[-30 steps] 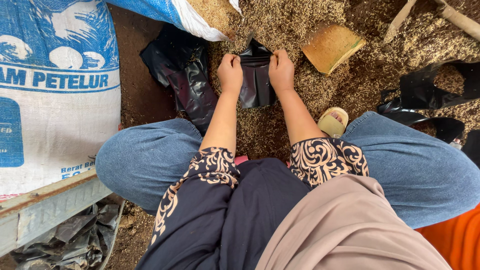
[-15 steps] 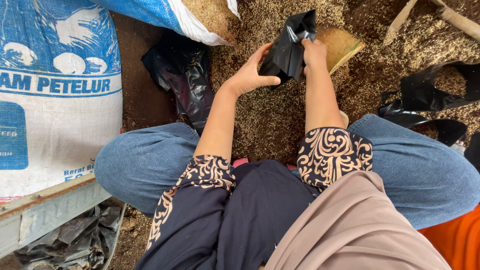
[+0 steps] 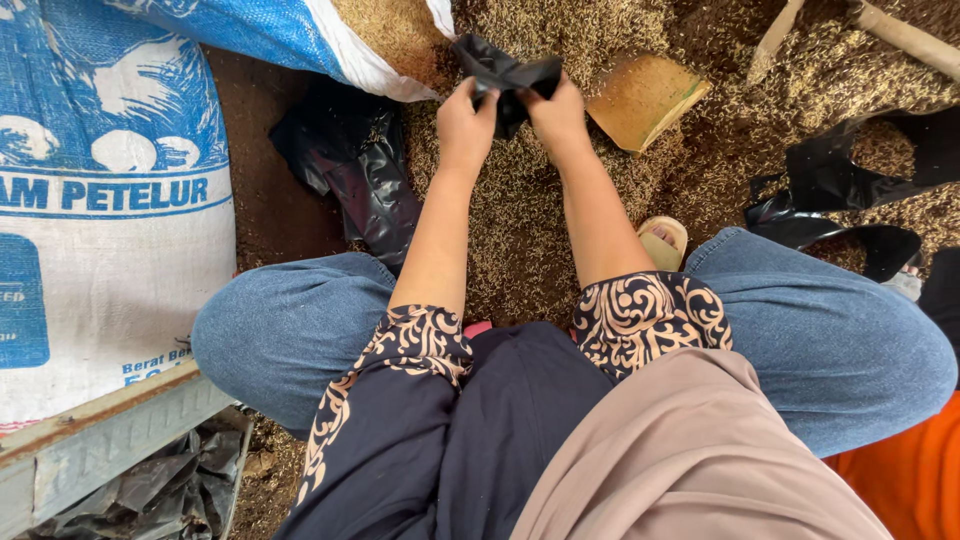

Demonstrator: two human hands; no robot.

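The person sits cross-legged on a floor (image 3: pixel 520 240) covered with loose rice husk, both arms stretched forward between the knees. The left hand (image 3: pixel 466 122) and right hand (image 3: pixel 556 116) are both closed on a small black plastic bag (image 3: pixel 505 75), held up off the husk in front of the body. The bag is crumpled and bunched; its long axis runs roughly left to right between the two hands, with a loose corner sticking up and to the left past the left hand's fingers. Which way its mouth points cannot be told.

Room is tight on the left: a large blue and white woven sack (image 3: pixel 100 200) stands close beside the left knee, and a second, opened sack (image 3: pixel 300 35) showing husk inside lies just up and left of the hands. A heap of black plastic bags (image 3: pixel 360 170) lies between the left arm and the sack. To the right of the hands, near but not touching, a tan wedge-shaped scoop (image 3: pixel 640 100) rests on the husk. More black plastic (image 3: pixel 850 190) lies further right, well apart. The husk directly under and ahead of the hands is open.
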